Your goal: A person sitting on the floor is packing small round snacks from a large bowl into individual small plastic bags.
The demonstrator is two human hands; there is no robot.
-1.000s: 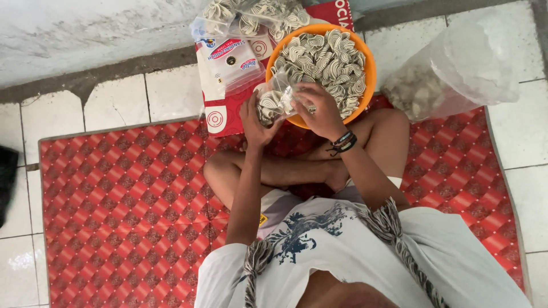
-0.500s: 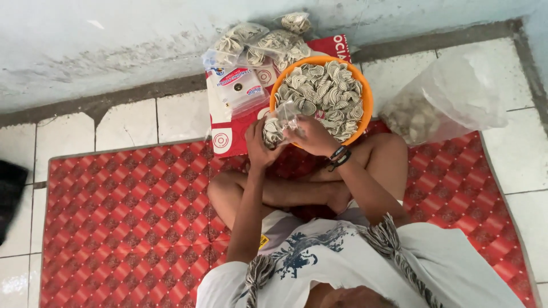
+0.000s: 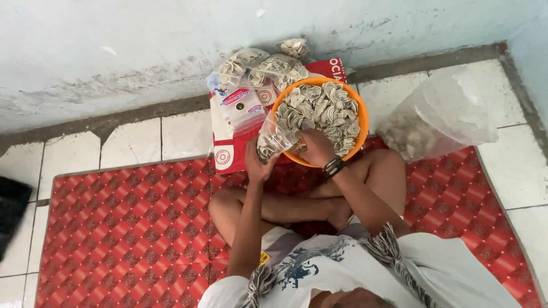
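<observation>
I sit cross-legged on a red patterned mat (image 3: 125, 228). An orange bowl (image 3: 361, 108) full of pale spiral crackers rests in front of my legs. My left hand (image 3: 258, 166) holds a small clear plastic bag (image 3: 273, 137) partly filled with the crackers, at the bowl's left rim. My right hand (image 3: 317, 146), a dark band on its wrist, is in the bowl's near side among the crackers, fingers closed over some of them, right beside the bag's mouth.
Several filled cracker bags (image 3: 268, 65) lie by the wall behind the bowl, on a red and white carton (image 3: 228, 154). A large clear sack (image 3: 439, 117) of crackers sits to the right. A dark object (image 3: 11, 211) is at the left edge. White tiles surround the mat.
The view has tilted, so bowl and bags sit lower in the picture. My right hand went from the bag's mouth down into the bowl's crackers. The left hand still holds the bag.
</observation>
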